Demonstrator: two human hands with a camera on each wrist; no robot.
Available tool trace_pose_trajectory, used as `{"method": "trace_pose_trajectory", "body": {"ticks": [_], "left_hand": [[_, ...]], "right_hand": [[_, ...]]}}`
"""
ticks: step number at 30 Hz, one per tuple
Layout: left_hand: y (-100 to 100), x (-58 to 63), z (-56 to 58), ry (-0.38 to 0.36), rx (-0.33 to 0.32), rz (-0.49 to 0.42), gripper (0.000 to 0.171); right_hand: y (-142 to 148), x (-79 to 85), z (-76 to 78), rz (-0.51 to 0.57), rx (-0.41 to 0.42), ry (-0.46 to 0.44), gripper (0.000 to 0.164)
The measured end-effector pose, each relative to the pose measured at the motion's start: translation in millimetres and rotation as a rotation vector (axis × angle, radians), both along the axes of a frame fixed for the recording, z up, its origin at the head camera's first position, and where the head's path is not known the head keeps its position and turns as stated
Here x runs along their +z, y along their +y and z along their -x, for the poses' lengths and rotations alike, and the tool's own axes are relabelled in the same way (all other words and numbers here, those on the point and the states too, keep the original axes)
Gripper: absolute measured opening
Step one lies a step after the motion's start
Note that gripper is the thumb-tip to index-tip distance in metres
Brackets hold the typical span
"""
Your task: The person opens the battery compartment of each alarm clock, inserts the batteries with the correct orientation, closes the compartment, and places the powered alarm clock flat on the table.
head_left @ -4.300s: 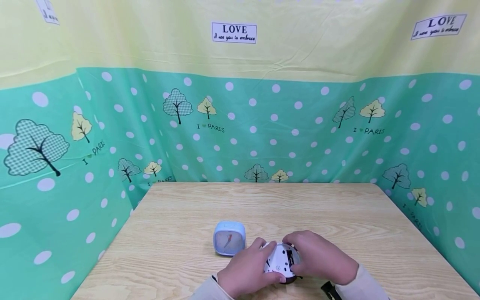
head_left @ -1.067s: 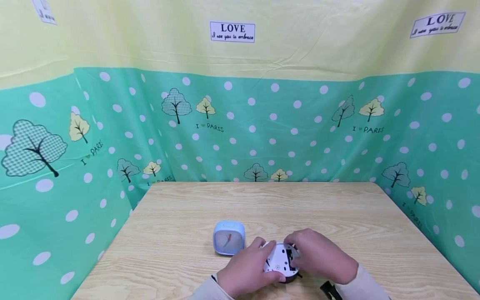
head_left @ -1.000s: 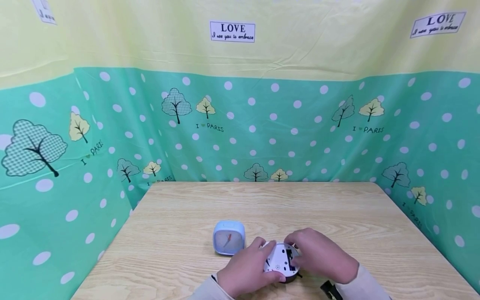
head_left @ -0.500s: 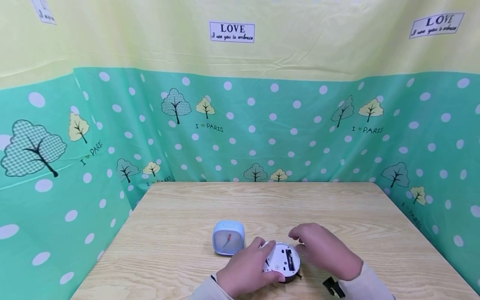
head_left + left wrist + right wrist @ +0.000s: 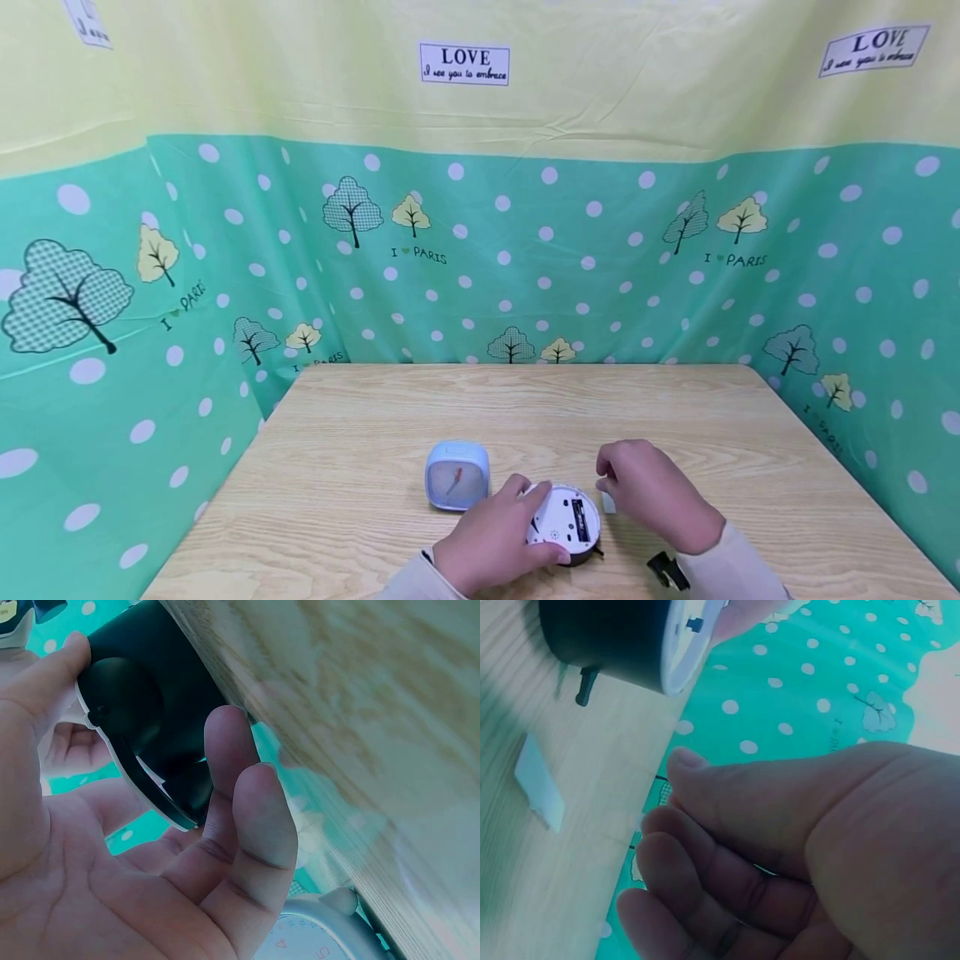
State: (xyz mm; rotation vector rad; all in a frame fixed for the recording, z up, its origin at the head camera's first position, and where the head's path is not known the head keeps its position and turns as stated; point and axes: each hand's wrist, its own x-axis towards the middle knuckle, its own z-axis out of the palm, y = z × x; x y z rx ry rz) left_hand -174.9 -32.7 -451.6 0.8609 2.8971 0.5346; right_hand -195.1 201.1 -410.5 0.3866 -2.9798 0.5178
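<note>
A round alarm clock (image 5: pixel 558 521) with a white back and a dark body lies back up on the table. Its battery compartment (image 5: pixel 581 520) is uncovered, with a dark battery in it. My left hand (image 5: pixel 497 542) grips the clock by its side; the dark body (image 5: pixel 142 697) is between thumb and fingers in the left wrist view. My right hand (image 5: pixel 651 492) is just right of the clock, fingers loosely curled, with nothing visible in them. Below it a small white battery cover (image 5: pixel 541 784) lies on the table, apart from the fingertips in the right wrist view.
A light blue square alarm clock (image 5: pixel 457 477) stands left of the round one, behind my left hand. A black strap piece (image 5: pixel 667 572) is at my right sleeve. A patterned cloth (image 5: pixel 480 250) hangs around the wooden table (image 5: pixel 360 433).
My right hand has come off the battery compartment and moved right, away from the clock. The battery and the white cover now show. My left hand has stayed on the clock.
</note>
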Motion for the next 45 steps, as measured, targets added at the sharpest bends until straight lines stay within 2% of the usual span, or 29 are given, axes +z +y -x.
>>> {"method": "trace_pose_trajectory", "body": {"ticks": [12, 25, 32, 45], "left_hand": [[1, -1.0, 1.0, -0.024, -0.003, 0.001, 0.088], [2, -1.3, 1.7, -0.041, 0.004, -0.001, 0.089], [2, -1.7, 3.0, -0.056, 0.006, 0.004, 0.090], [1, -1.0, 2.7, -0.046, 0.000, 0.001, 0.090]], "right_hand": [[3, -5.5, 3.2, -0.021, -0.044, -0.060, 0.021], [6, -13.2, 6.7, -0.038, -0.063, -0.066, 0.019], [9, -19.9, 10.5, -0.081, -0.079, -0.082, 0.019], [12, -28.3, 13.0, -0.082, -0.098, -0.096, 0.027]]}}
